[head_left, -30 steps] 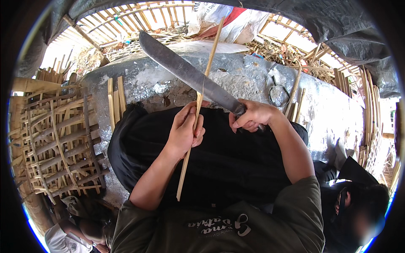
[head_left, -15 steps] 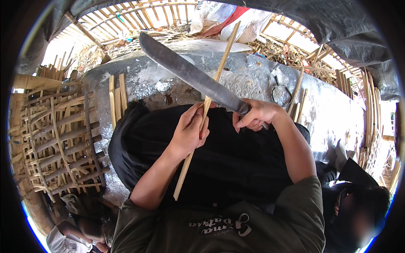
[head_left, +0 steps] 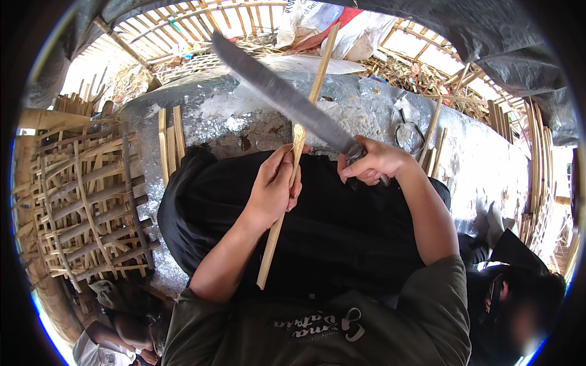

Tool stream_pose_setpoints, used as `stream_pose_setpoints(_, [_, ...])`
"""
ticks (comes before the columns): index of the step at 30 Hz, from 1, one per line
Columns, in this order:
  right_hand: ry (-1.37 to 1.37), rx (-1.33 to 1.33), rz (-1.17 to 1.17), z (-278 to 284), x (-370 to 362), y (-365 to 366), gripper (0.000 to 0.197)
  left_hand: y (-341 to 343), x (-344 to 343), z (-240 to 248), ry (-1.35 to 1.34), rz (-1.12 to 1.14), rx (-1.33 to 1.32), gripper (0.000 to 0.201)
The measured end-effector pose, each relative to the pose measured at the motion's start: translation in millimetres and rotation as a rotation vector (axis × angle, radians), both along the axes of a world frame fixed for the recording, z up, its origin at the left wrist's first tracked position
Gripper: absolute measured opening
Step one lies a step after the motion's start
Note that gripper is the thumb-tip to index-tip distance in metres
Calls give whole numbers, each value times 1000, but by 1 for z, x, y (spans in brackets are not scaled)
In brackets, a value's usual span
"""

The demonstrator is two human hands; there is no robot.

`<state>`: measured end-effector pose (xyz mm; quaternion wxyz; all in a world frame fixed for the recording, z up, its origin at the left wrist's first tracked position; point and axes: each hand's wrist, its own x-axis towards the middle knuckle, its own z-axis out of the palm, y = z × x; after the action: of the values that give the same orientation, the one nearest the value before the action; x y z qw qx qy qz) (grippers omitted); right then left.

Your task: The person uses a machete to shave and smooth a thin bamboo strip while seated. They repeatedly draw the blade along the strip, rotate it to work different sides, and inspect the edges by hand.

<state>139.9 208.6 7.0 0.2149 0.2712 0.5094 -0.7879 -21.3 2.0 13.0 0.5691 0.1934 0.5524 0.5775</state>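
A long, pale bamboo strip (head_left: 273,244) slants upward across my lap, with my left hand (head_left: 276,182) closed around it near its middle. My right hand (head_left: 373,161) grips the dark handle of a machete (head_left: 278,94). Its broad grey blade points up and to the left, crossing over the strip just above my left hand. Whether the edge touches the bamboo I cannot tell. A lighter, roughened patch shows on the strip right below the blade. Black cloth (head_left: 336,226) covers my lap beneath both hands.
A slatted bamboo lattice (head_left: 91,207) stands at the left. Loose bamboo strips (head_left: 172,140) lean near my left knee. Ahead is a silvery plastic-covered surface (head_left: 201,100) with a round black-rimmed item (head_left: 408,135). Another person (head_left: 519,305) sits close at right; a second person's arm (head_left: 110,335) shows lower left.
The machete blade has shifted slightly up and to the right, its tip higher. The strip's lower end has swung a little to the right. My left hand keeps its hold.
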Motion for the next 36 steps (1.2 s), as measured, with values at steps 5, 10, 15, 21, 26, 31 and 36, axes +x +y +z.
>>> stream_pose_setpoints(5, [116, 22, -193, -4, 3, 8, 20, 0, 0, -2, 71, 34, 75, 35])
stream_pose_setpoints(10, [230, 0, -298, -10, 0, 5, 25, 4, -5, -7, -73, 139, 240, 35])
stream_pose_setpoints(15, [383, -84, -371, -9, 0, 5, 25, 9, -11, 10, -158, 221, 321, 32])
stream_pose_setpoints(21, [370, -50, -426, -13, 7, 2, 19, 12, -13, 27, -60, 190, 434, 32])
stream_pose_setpoints(26, [396, -49, -368, -1, 2, -23, 34, 7, -14, 48, -71, 178, 482, 28])
stream_pose_setpoints(31, [473, -204, -269, -5, 7, -33, 46, 11, -11, 52, -38, 212, 504, 29])
stream_pose_setpoints(36, [515, -217, -111, -6, 11, -26, 42, 8, -14, 56, -44, 198, 573, 32])
